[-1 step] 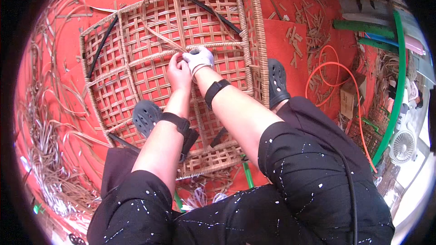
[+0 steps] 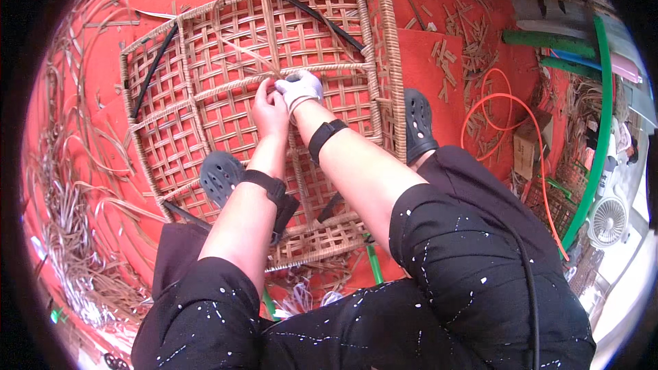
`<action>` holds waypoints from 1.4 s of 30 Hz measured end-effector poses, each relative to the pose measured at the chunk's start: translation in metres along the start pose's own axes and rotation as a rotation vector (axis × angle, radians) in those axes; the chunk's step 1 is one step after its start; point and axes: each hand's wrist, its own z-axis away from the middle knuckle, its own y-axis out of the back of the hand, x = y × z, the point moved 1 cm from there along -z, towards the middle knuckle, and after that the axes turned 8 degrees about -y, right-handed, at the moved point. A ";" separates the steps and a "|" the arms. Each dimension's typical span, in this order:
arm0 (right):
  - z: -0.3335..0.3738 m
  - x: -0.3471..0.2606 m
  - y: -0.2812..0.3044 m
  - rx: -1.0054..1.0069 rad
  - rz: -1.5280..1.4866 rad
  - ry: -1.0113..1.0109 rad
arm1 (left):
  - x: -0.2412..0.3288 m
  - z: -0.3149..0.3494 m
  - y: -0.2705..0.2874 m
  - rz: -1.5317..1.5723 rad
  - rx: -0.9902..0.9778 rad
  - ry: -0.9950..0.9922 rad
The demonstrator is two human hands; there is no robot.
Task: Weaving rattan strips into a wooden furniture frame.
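Note:
A large woven wicker frame (image 2: 233, 84) with an open lattice and wrapped bars lies in front of me. At its middle crossbar, both hands meet. My bare left hand (image 2: 271, 111) is closed, its fingertips pinching at the bar where a loose tan weaving strip (image 2: 250, 53) comes up. My right hand (image 2: 301, 88), in a white glove, is closed beside it at the same spot, on the strip. The exact grip under the fingers is hidden. Dark straps (image 2: 156, 68) cross the frame's corners.
My feet in dark clogs (image 2: 419, 123) stand at the frame's right side and over its lower left. Piles of loose strips (image 2: 82, 253) lie at the left, cut scraps (image 2: 445, 62) at the right. An orange hose (image 2: 514, 96), a cardboard box (image 2: 528, 147) and a fan (image 2: 608, 221) are farther right.
The loose strip above my hands has shifted slightly and looks blurred. Hands and frame stay almost where they were.

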 end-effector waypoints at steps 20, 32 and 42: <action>0.039 -0.031 0.036 0.117 0.418 0.649 | 0.009 0.009 -0.003 -0.044 -0.029 -0.110; 0.017 -0.005 0.025 -0.081 0.040 0.344 | -0.014 -0.014 0.007 0.327 -0.004 0.377; -0.004 0.005 0.008 -0.300 0.154 0.018 | -0.005 -0.025 0.009 0.222 -0.052 0.338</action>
